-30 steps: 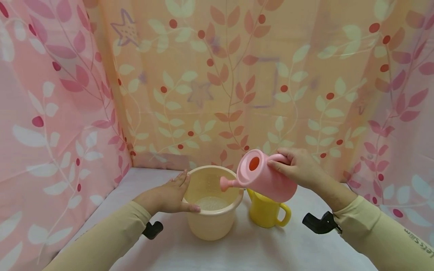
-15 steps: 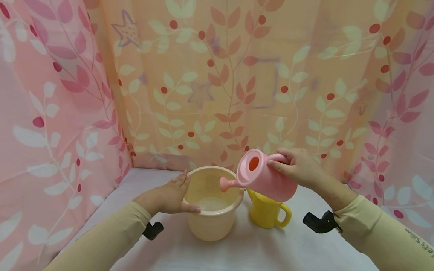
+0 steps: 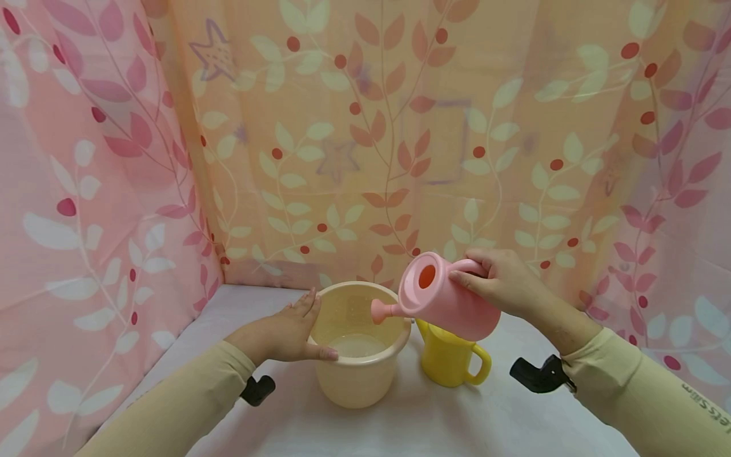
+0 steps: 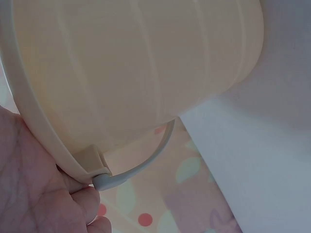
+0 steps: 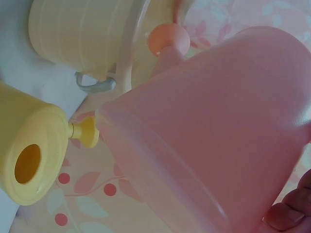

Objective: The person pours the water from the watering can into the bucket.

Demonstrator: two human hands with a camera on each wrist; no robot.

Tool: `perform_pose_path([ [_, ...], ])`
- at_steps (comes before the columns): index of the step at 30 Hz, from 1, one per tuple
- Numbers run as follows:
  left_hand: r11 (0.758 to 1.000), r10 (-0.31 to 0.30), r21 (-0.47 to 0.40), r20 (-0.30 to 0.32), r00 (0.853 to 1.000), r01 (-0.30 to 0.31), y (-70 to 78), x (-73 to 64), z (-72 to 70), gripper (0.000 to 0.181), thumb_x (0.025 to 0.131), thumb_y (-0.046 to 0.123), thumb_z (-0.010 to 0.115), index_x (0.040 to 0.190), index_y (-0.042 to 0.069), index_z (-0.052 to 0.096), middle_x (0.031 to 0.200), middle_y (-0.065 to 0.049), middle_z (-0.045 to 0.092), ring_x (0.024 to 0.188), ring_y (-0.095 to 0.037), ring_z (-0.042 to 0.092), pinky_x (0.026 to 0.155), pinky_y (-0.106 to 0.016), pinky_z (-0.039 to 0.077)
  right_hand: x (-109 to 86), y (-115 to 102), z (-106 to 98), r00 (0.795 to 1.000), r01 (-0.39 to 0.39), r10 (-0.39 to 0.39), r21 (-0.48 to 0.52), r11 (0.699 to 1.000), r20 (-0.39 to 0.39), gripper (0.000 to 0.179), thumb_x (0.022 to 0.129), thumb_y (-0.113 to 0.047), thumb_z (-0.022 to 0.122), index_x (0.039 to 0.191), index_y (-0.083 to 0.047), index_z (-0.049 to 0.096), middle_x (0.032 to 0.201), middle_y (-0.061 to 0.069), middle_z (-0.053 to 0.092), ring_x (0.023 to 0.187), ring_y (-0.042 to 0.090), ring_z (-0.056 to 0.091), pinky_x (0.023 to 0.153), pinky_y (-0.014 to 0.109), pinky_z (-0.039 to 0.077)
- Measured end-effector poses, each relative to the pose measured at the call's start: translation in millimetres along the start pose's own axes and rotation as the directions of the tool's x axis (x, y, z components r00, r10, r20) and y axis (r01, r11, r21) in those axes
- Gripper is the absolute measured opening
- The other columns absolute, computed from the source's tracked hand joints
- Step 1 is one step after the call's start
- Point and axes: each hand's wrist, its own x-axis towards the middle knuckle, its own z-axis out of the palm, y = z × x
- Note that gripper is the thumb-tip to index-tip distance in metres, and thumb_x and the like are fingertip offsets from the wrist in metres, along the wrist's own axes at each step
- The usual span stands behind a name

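Note:
My right hand [image 3: 505,282] grips the handle of a pink watering can [image 3: 448,304], tilted so its sprinkler head [image 3: 379,311] hangs over the right side of a cream bucket [image 3: 356,381]. In the right wrist view, fingers [image 5: 284,216] show beside the can's body. No stream from the sprinkler head is visible. Shallow clear liquid [image 3: 356,346] lies in the bucket. My left hand [image 3: 280,333] rests against the bucket's left rim, fingers extended and thumb at the front. The left wrist view shows it near the bucket's grey handle [image 4: 141,167].
A yellow watering can [image 3: 448,362] stands upright on the white table [image 3: 445,425], right of the bucket and partly behind the pink can. Leaf-patterned curtains [image 3: 354,127] enclose the back and both sides.
Both hands and the pink watering can stay almost still. The liquid in the bucket looked rippled and bubbly a second ago; its surface is now smoother.

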Motion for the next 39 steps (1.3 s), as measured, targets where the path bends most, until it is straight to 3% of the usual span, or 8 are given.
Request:
perform_pose_path([
  [10,1.000,-0.005,0.009,-0.001,1.000,0.005,-0.5,1.0,-0.2,0.117,0.070,0.077,0.048,0.142,-0.009,0.013,0.149,-0.025,0.003,0.138,-0.035,0.008,0.108,-0.050,0.017,2.9,0.7,-0.9,0.999,0.029,-0.030,-0.019,0.999,-0.014,0.020,0.084,-0.030,0.066,0.073,-0.016,0.058,0.060,-0.003,0.049,0.060,0.015,0.050,0.049,0.026,0.046],
  [39,1.000,-0.003,0.020,0.003,1.000,0.003,-1.7,1.5,2.6,0.118,0.070,0.078,0.048,0.142,-0.009,0.012,0.149,-0.025,0.002,0.138,-0.035,0.007,0.109,-0.049,0.016,5.1,3.5,1.3,1.000,0.005,-0.005,-0.010,1.000,0.004,0.022,0.084,-0.029,0.067,0.071,-0.015,0.056,0.056,-0.002,0.048,0.059,0.017,0.050,0.049,0.027,0.047],
])
